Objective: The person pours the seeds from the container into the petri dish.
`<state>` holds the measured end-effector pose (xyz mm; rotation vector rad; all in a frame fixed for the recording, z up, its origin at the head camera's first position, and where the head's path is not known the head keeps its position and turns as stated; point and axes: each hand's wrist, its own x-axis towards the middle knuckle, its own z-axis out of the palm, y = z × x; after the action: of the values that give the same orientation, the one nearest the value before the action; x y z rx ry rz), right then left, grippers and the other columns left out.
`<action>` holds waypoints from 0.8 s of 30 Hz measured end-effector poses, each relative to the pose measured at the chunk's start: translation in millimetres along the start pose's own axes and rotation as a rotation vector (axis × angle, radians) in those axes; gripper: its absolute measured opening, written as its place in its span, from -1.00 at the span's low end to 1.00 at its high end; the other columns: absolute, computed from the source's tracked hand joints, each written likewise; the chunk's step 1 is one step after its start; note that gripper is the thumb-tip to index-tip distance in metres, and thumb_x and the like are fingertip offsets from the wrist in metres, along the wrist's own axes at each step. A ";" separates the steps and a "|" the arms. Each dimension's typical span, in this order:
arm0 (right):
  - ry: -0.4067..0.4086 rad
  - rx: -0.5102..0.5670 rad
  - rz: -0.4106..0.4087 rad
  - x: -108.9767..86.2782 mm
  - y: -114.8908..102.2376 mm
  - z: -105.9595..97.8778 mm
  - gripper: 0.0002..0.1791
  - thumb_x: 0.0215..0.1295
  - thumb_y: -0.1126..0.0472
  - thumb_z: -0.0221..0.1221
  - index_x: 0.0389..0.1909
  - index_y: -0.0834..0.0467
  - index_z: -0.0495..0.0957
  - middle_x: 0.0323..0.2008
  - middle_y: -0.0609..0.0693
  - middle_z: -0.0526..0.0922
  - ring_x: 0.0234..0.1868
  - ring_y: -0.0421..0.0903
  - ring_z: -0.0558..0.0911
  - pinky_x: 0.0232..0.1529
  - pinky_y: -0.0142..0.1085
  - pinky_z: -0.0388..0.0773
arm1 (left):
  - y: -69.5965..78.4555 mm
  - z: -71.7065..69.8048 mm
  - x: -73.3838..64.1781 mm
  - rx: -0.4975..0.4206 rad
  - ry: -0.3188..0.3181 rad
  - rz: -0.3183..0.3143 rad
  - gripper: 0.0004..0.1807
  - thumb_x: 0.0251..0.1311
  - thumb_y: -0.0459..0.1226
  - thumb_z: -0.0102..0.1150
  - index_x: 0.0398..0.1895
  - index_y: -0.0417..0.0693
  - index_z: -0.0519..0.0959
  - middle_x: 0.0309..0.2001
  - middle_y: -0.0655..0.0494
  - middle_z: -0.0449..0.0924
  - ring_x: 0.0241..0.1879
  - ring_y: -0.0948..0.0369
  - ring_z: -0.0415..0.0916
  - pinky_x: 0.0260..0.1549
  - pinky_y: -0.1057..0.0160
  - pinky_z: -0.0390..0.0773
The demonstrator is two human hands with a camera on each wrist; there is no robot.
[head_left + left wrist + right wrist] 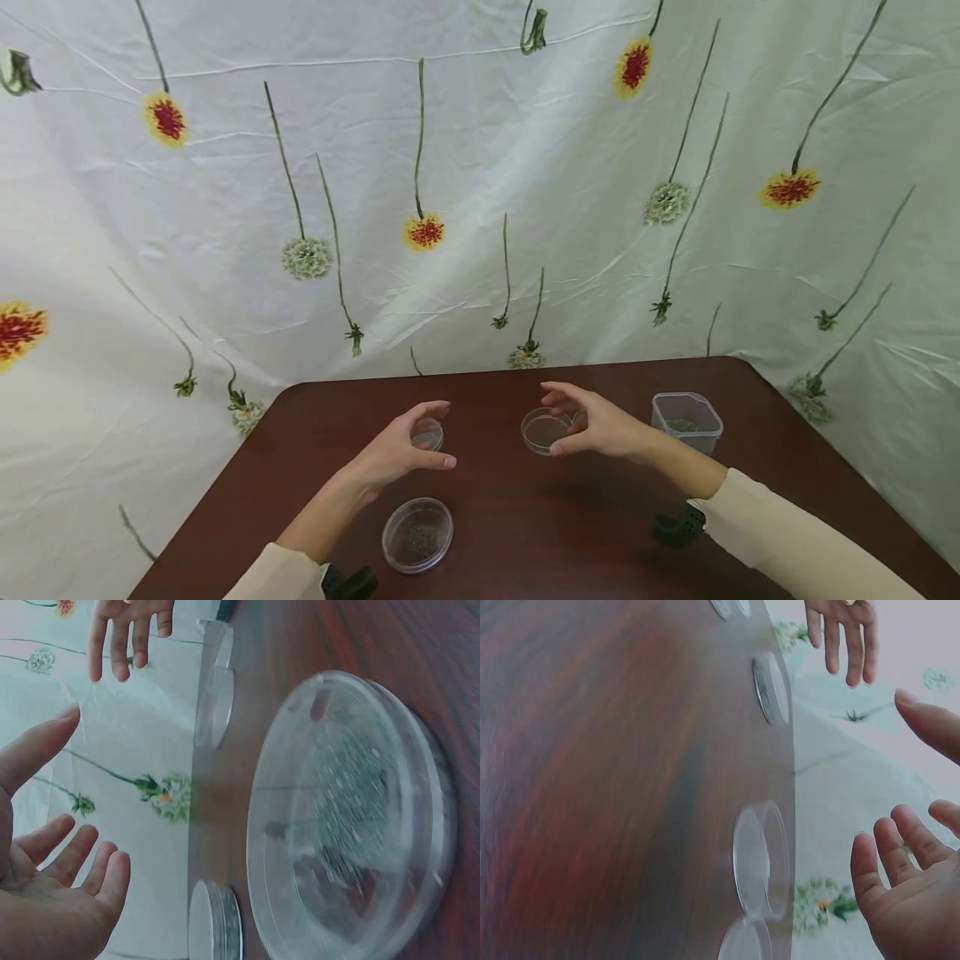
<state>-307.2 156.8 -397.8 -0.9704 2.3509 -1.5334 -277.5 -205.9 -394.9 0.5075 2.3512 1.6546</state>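
Both hands hover above the dark table, thumbs spread from bent, loose fingers, holding nothing. A small round clear dish shows beyond my left hand, between thumb and fingers. Nearer the front lies a larger clear petri dish with small grey-green bits in it; it fills much of the left wrist view. By my right hand stands a clear dish, apparently without contents. Its neighbour, another clear round piece, is mostly hidden behind the right fingers in the head view.
A translucent square tub with greenish contents stands at the back right, partly behind the right forearm. A white flowered cloth hangs behind the brown table. Dark wrist devices sit by both sleeves.
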 end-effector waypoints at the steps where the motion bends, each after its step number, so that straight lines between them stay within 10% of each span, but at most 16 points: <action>1: 0.011 -0.009 0.004 -2.3 0.5 -4.2 0.02 0.21 0.23 0.51 0.59 0.23 0.14 0.37 0.21 0.40 0.35 0.28 0.39 0.21 0.29 0.43 | 0.3 2.7 4.0 -0.008 0.001 0.003 -0.06 0.09 -0.26 0.59 0.54 0.02 0.30 0.53 -0.06 0.20 0.49 -0.19 0.13 0.33 -0.28 0.30; 24: 0.174 -0.064 0.073 -54.1 14.2 -90.1 -0.03 0.34 0.25 0.40 0.63 0.24 0.04 0.42 0.33 0.34 0.43 0.35 0.30 0.34 0.20 0.37 | -9.0 89.9 95.8 -0.012 0.062 0.033 -0.04 0.05 -0.38 0.59 0.53 -0.16 0.29 0.46 -0.15 0.30 0.46 -0.16 0.20 0.31 -0.22 0.36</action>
<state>-313.8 261.2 -379.9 -0.7832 2.5369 -1.5833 -333.2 -92.6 -432.4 0.5028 2.3873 1.7220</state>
